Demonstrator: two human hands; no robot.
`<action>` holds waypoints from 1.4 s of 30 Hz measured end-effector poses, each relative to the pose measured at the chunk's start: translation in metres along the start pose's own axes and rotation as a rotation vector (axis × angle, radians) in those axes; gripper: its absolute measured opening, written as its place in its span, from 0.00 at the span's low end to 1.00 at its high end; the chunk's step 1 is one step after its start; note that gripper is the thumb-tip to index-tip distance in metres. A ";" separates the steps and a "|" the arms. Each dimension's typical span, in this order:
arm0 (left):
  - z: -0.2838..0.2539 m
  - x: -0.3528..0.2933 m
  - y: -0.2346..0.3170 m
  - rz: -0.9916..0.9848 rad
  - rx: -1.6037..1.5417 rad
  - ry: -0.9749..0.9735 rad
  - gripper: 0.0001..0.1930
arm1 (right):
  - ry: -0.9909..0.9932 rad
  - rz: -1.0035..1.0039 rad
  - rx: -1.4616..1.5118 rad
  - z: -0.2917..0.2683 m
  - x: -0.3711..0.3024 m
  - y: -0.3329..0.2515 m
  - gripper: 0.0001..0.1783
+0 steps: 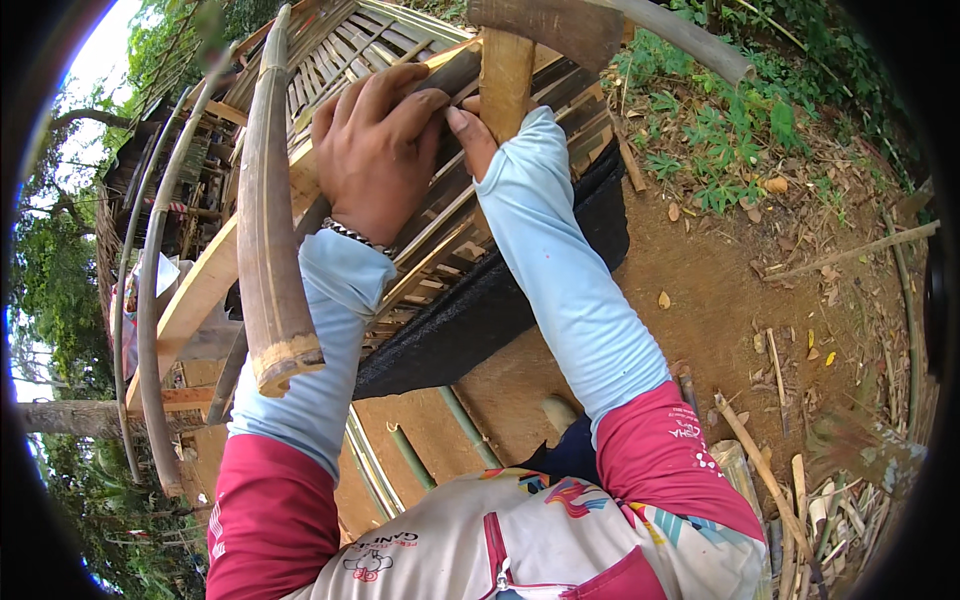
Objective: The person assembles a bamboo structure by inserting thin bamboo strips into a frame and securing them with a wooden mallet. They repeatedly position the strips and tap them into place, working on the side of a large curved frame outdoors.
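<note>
My left hand (375,150), with a braided band at its wrist, is closed over a dark pole (455,72) that slants along the edge of a slatted bamboo structure (335,60). Right beside it, my right hand (476,143) is closed around the wooden handle of a hatchet-like tool (505,85). Its wide, dark brown metal head (560,28) lies at the top of the view. The right thumb points toward the left fingertips. Most of the right fingers are hidden behind the handle and sleeve.
A thick bamboo pole (270,200) crosses close over my left forearm. Thinner poles (155,270) and a pale timber beam (195,295) stand left. Black netting (450,325) hangs below the slats. Green bamboo lengths (410,455) and cut sticks (765,470) lie on brown soil.
</note>
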State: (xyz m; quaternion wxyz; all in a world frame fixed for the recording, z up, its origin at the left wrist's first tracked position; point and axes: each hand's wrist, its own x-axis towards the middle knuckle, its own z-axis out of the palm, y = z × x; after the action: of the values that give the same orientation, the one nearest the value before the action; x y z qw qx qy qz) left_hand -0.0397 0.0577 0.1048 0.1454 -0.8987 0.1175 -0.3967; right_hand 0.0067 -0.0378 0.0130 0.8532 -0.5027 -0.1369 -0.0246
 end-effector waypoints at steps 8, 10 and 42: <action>-0.002 0.000 0.003 0.048 0.018 0.039 0.04 | 0.054 0.361 0.249 -0.054 -0.124 0.032 0.18; -0.001 -0.002 0.005 0.040 0.016 0.042 0.04 | 0.066 0.461 0.214 -0.060 -0.136 0.031 0.20; 0.002 -0.005 0.007 0.002 0.007 0.050 0.01 | -0.037 -0.116 -0.084 -0.002 -0.105 0.026 0.27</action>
State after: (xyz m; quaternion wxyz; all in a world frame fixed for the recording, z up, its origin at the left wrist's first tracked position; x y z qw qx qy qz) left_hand -0.0429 0.0531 0.0976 0.1460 -0.8880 0.1208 -0.4191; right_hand -0.0895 -0.0364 -0.0376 0.8257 -0.5297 -0.1807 -0.0705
